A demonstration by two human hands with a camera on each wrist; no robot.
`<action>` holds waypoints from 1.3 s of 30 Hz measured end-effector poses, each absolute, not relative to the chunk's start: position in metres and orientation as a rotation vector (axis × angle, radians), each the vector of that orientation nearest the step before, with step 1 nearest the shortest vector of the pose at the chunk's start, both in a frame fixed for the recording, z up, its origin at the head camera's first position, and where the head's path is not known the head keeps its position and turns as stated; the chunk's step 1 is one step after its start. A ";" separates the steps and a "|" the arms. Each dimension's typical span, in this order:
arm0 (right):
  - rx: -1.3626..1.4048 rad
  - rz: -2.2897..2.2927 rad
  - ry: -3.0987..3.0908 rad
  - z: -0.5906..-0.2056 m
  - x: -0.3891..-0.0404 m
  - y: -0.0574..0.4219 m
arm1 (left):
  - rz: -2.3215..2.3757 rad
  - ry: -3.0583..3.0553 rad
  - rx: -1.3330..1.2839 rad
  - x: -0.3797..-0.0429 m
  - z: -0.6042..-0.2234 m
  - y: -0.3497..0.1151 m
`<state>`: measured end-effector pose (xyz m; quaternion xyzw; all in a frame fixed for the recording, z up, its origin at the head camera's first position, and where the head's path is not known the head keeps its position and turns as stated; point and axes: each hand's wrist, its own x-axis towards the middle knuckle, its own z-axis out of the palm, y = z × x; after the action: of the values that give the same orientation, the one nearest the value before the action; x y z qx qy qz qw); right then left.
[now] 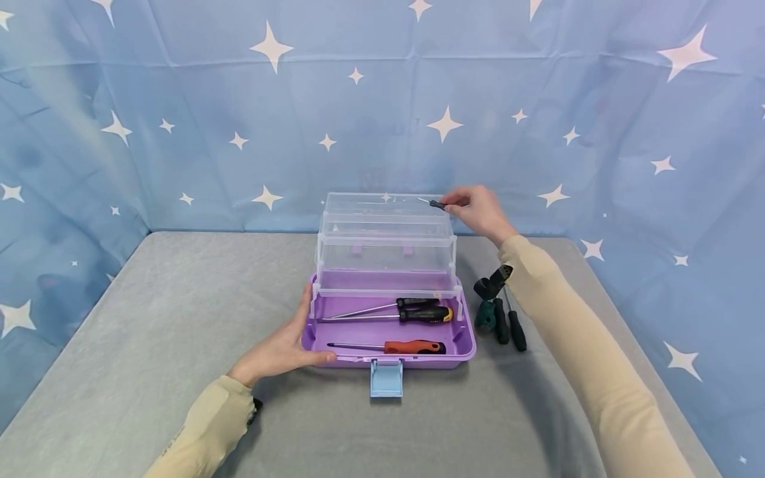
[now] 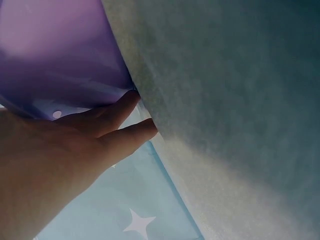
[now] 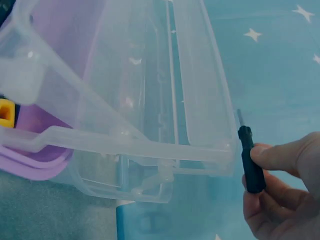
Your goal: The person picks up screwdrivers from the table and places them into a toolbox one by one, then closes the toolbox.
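A purple toolbox (image 1: 466, 345) stands on the table with its clear tiered trays (image 1: 385, 255) raised at the back. My left hand (image 1: 287, 345) holds its front left corner, thumb along the front and fingers on the left side. In the left wrist view those fingers reach down the purple wall to the tabletop. My right hand (image 1: 481, 211) pinches a small black screwdriver (image 3: 253, 167) by its handle, beside the right end of the top clear tray. Inside the purple base lie an orange-handled screwdriver (image 1: 415, 347), a black-and-yellow screwdriver (image 1: 425, 315) and another black-handled screwdriver (image 1: 416, 302).
Right of the box, under my right forearm, lie several tools, among them black-handled ones (image 1: 517, 332) and a dark green one (image 1: 485, 317). A light blue latch (image 1: 386, 380) hangs open at the front. A blue starred cloth (image 1: 382, 119) hangs behind the grey table (image 1: 239, 285).
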<state>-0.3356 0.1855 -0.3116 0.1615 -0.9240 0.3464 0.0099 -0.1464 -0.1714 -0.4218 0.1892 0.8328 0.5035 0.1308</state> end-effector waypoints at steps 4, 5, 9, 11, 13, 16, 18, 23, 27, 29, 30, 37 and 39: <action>0.529 1.075 -2.894 -0.313 -0.339 0.181 | 1.466 2.414 0.550 -0.146 -0.421 -0.171; 0.538 1.071 -2.896 -0.313 -0.340 0.180 | 1.469 2.414 0.558 -0.146 -0.421 -0.170; 0.567 1.061 -2.908 -0.313 -0.340 0.176 | 1.472 2.411 0.557 -0.146 -0.421 -0.170; 0.583 1.067 -2.910 -0.312 -0.341 0.174 | 1.475 2.412 0.562 -0.146 -0.422 -0.170; 0.587 1.079 -2.916 -0.311 -0.341 0.172 | 1.484 2.406 0.568 -0.146 -0.422 -0.171; 0.593 1.104 -2.928 -0.308 -0.341 0.169 | 1.484 2.407 0.571 -0.147 -0.423 -0.170; 0.594 1.127 -2.937 -0.307 -0.342 0.166 | 1.483 2.410 0.577 -0.147 -0.423 -0.170; 0.597 1.189 -2.946 -0.310 -0.346 0.162 | 1.472 2.419 0.577 -0.147 -0.423 -0.170; 0.599 1.194 -2.953 -0.311 -0.346 0.157 | 1.470 2.421 0.572 -0.147 -0.423 -0.170; 0.611 1.180 -2.960 -0.310 -0.345 0.152 | 1.471 2.424 0.572 -0.147 -0.423 -0.170; 0.626 1.167 -2.963 -0.310 -0.345 0.150 | 1.472 2.425 0.574 -0.146 -0.423 -0.170; 0.683 1.133 -2.937 -0.307 -0.342 0.132 | 1.506 2.426 0.614 -0.147 -0.425 -0.171; 0.643 1.137 -2.930 -0.306 -0.340 0.130 | 1.514 2.420 0.627 -0.148 -0.425 -0.170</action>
<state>-0.3404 0.1303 -0.3064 0.2002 -0.9129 0.3543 -0.0331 -0.1477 -0.1703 -0.4251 0.2132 0.8230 0.5150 0.1095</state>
